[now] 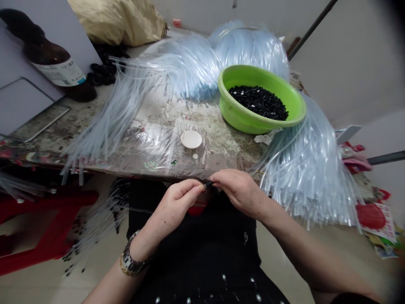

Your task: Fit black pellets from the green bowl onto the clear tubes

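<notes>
Just off the table's front edge, my left hand (182, 196) and my right hand (238, 188) meet at the fingertips, both closed in a pinch. Between them shows a small black plastic piece (208, 184), gripped by my right fingers. My left thumb and forefinger pinch the end of a thin clear plastic tube (139, 210), which trails out to the left behind that hand. Fingers cover most of the joint, so how far the two fit together is hidden. Above the hands a small white dish (191, 139) sits on the table.
A green basin (230, 109) of small black pieces stands on the worn table (152, 139). Bundles of clear tubes (303, 169) lie right, behind and left (110, 114). A brown bottle (60, 63) is at far left. More tubes hang by a red stool (53, 232).
</notes>
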Demonstrator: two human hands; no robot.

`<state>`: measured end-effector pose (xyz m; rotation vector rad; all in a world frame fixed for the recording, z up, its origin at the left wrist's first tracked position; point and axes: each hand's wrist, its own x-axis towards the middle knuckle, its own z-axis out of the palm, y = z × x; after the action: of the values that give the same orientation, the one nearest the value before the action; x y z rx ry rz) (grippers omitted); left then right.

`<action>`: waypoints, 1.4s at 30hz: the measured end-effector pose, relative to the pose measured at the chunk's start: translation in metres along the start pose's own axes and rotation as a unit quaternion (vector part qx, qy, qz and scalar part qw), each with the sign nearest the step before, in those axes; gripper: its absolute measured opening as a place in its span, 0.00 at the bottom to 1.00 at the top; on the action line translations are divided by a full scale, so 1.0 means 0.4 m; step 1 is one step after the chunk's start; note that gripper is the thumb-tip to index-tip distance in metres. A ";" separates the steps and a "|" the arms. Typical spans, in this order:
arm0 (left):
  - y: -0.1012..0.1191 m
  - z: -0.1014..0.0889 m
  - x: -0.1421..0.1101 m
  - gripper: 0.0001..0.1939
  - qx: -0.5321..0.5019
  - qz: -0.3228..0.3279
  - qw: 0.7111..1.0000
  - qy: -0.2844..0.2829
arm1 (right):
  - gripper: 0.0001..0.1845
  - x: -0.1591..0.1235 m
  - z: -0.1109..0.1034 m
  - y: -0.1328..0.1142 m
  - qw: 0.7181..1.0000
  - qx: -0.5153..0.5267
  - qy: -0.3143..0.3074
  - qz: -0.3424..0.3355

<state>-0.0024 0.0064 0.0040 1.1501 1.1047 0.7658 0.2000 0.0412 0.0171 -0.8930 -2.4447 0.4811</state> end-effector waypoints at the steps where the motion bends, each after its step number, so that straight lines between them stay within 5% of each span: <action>1: 0.000 0.001 0.000 0.13 -0.002 0.000 1.000 0.000 | 0.10 -0.001 0.000 0.002 1.000 -0.005 -0.004 -0.002; 19: -0.001 0.000 0.002 0.12 0.057 0.023 0.998 0.021 | 0.13 -0.013 0.017 -0.008 0.997 0.045 -0.039 0.041; 32: -0.035 0.008 0.000 0.11 -0.033 0.007 0.999 0.033 | 0.10 -0.009 0.025 -0.042 0.990 0.083 -0.028 0.114; 42: -0.019 0.004 -0.005 0.09 0.140 0.105 0.982 0.064 | 0.08 -0.014 0.019 -0.035 0.978 0.118 -0.029 0.168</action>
<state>-0.0019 0.0021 -0.0030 1.4892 1.2397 0.8760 0.1926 0.0260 0.0158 -1.2048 -2.2313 0.9075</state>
